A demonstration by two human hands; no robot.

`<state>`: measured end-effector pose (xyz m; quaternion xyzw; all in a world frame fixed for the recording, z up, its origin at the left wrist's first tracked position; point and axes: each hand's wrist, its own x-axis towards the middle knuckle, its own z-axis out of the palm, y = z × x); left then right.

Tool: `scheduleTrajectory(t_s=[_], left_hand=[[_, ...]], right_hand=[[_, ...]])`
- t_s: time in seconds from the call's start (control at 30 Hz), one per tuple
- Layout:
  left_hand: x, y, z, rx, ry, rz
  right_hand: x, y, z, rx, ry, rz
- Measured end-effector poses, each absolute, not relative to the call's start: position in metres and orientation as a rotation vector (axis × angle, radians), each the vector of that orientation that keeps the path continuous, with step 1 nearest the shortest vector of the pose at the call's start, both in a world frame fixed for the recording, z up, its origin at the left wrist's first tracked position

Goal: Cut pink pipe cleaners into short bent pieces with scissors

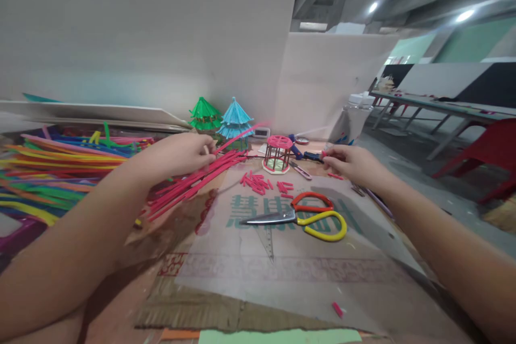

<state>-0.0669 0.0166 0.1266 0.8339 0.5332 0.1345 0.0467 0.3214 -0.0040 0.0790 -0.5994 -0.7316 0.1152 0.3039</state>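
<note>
My left hand [183, 156] is pinched on one pink pipe cleaner [242, 134], slightly blurred, just above a bundle of pink pipe cleaners [197, 176]. On the right, the fingertips of my right hand [350, 164] are closed on a small pink piece [323, 154], partly hidden. Between my hands stands a small round pavilion frame [279, 142] with a pink top ring and brown posts. In front of it lie several short cut pink pieces [257, 183]. Nearer to me rest scissors [278, 218] with one orange and one yellow handle loop.
Colourful pipe cleaners [60, 158] pile up at the left. A green pagoda model [203, 114] and a blue one [234, 118] stand by the white board [153, 37]. A pink cutter knife [302, 171], a blue tool [295, 148] and a clear triangle ruler [266, 242] lie about.
</note>
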Motion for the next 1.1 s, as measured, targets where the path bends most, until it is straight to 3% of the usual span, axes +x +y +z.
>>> scheduleTrajectory(t_s=[0.2, 0.4, 0.77, 1.1], left_hand=[[-0.014, 0.003, 0.093, 1.957, 0.888, 0.791], [0.023, -0.005, 0.042, 1.756, 0.738, 0.997], [0.034, -0.021, 0.039, 1.69, 0.904, 1.238], [0.036, -0.006, 0.005, 1.8, 0.891, 0.91]], right_hand=[[0.235, -0.041, 0.057, -1.142, -1.563, 1.119], [0.205, -0.056, 0.023, -1.096, -1.497, 1.376], [0.202, -0.054, 0.017, -1.096, -1.628, 1.476], [0.226, -0.037, 0.013, -1.113, -1.398, 1.113]])
